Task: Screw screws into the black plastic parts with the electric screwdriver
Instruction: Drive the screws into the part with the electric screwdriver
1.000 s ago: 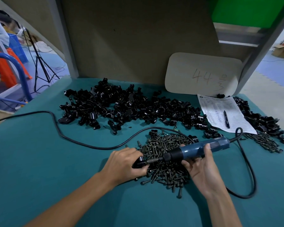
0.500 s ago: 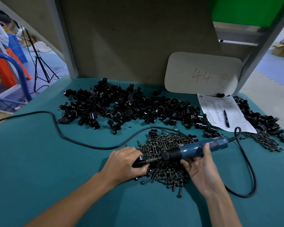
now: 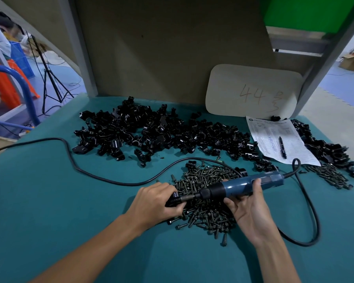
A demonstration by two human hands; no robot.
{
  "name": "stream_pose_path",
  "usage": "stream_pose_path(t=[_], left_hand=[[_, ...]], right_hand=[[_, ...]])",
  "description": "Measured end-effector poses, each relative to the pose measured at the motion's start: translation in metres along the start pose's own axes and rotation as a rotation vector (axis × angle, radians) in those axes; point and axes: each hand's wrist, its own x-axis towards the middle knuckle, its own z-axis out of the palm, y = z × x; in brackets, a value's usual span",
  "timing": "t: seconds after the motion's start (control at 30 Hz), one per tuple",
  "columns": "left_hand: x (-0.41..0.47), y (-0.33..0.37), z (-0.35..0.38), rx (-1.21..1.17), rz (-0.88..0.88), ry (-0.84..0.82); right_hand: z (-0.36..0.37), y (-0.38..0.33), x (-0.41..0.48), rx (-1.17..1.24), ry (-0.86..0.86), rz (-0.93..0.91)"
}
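Gripping the blue electric screwdriver (image 3: pixel 247 185), the right hand (image 3: pixel 248 214) had its fingers curled under the barrel and its thumb over the top. The bit pointed left into a black plastic part (image 3: pixel 173 199) pinched in the curled fingers of the left hand (image 3: pixel 154 203), just above the near screw pile (image 3: pixel 205 193). A heap of black parts (image 3: pixel 161 133) lay further back on the teal table (image 3: pixel 39 201). Paper sheet (image 3: pixel 278 139) with pen (image 3: pixel 282 147) sat at right.

Left hand (image 3: pixel 154 203) and right hand (image 3: pixel 248 213) grip, fingers (image 3: pixel 256 185) curled.
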Motion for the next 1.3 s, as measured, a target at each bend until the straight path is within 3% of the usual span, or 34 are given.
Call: stream_pose_path(t=[1.07, 1.3], left_hand=[[-0.003, 0.005, -0.005, -0.11, -0.11, -0.054], [-0.009, -0.01, -0.01, -0.342, -0.338, -0.137]], right_hand=[[0.011, -0.006, -0.009, 0.093, -0.037, -0.077], [-0.003, -0.036, -0.017, 0.144, 0.076, -0.183]])
